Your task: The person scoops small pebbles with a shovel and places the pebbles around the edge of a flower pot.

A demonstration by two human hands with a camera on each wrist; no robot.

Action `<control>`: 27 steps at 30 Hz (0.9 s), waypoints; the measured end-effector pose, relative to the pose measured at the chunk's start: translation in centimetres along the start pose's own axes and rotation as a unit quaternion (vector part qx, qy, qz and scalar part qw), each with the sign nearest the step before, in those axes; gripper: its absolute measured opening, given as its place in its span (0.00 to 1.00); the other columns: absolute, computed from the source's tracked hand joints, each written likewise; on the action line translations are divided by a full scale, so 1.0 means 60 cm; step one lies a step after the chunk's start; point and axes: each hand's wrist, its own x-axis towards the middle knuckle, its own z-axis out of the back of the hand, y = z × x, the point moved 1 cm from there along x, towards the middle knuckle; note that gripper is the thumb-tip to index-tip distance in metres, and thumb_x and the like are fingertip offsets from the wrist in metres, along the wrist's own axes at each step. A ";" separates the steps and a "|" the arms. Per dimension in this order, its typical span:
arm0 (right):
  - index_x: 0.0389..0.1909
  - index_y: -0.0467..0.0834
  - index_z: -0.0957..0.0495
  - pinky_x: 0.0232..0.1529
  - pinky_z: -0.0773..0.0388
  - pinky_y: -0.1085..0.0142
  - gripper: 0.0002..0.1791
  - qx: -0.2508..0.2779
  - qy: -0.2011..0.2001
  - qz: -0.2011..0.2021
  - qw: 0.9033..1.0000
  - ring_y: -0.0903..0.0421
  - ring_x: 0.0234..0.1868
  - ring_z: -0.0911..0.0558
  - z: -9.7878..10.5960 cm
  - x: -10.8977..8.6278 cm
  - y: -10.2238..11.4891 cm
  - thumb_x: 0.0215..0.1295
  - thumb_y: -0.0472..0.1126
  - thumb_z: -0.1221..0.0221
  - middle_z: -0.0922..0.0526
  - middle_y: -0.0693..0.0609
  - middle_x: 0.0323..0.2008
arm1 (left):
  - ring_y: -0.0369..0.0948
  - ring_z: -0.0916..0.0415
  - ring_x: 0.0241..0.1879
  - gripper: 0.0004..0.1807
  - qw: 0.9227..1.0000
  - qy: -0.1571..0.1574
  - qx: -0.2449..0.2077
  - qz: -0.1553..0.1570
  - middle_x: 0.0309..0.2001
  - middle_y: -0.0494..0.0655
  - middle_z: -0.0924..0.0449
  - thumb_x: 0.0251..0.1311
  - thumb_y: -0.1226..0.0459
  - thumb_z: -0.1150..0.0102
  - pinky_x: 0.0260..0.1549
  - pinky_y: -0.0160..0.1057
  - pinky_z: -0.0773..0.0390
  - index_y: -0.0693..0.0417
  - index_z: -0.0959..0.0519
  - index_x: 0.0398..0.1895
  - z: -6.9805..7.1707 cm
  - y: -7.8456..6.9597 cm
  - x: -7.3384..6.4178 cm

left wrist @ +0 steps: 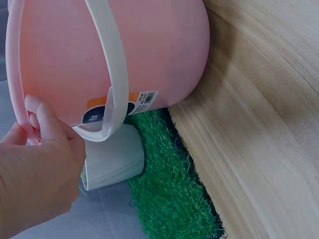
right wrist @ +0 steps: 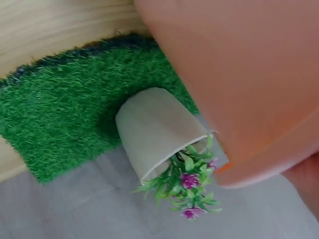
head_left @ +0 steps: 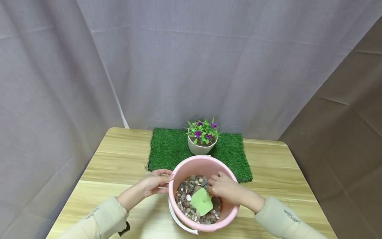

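A pink bucket (head_left: 229,225) stands at the front of the table, its white handle (left wrist: 117,64) hanging down along the outside. My left hand (head_left: 157,182) holds the rim at the left; in the left wrist view, thumb and fingers pinch it from both sides. Mixed pebbles (head_left: 188,186) cover the bottom inside. A light green, thin broad piece (head_left: 202,202) with a slight fold lies over them. My right hand (head_left: 224,188) reaches inside over the right rim, fingers bent, right at the green piece's upper edge; I cannot tell whether it grips that piece.
Behind the bucket, a white pot (head_left: 201,150) with a purple-flowered plant (head_left: 203,131) stands on a green artificial grass mat (head_left: 170,146). All this is on a light wooden table (head_left: 119,156). Grey curtains (head_left: 191,73) hang behind and to the left, a brown one (head_left: 343,99) at the right.
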 end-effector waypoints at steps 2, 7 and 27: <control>0.28 0.55 0.19 0.30 0.43 0.73 0.04 0.009 0.004 0.001 1.000 0.63 0.29 0.33 0.008 0.005 0.000 0.51 0.49 0.36 0.24 0.62 0.27 | 0.33 0.21 0.29 0.13 1.000 0.001 0.002 0.000 0.29 0.42 0.20 0.62 0.67 0.45 0.33 0.30 0.14 0.61 0.29 0.49 0.001 -0.001 0.001; 0.37 0.54 0.19 0.34 0.38 0.74 0.10 0.062 0.005 -0.004 0.998 0.63 0.35 0.29 0.021 0.016 0.003 0.52 0.45 0.36 0.21 0.60 0.34 | 0.33 0.21 0.28 0.15 1.000 -0.001 0.004 0.000 0.28 0.41 0.20 0.62 0.67 0.45 0.32 0.29 0.14 0.64 0.30 0.51 0.000 -0.002 0.000; 0.44 0.45 0.18 0.45 0.21 0.61 0.19 0.213 -0.040 -0.063 0.974 0.57 0.41 0.22 0.032 -0.012 -0.054 0.48 0.41 0.33 0.19 0.55 0.39 | 0.33 0.21 0.28 0.13 1.000 -0.003 -0.002 0.003 0.28 0.42 0.20 0.63 0.66 0.45 0.32 0.30 0.14 0.62 0.29 0.49 0.000 -0.002 -0.001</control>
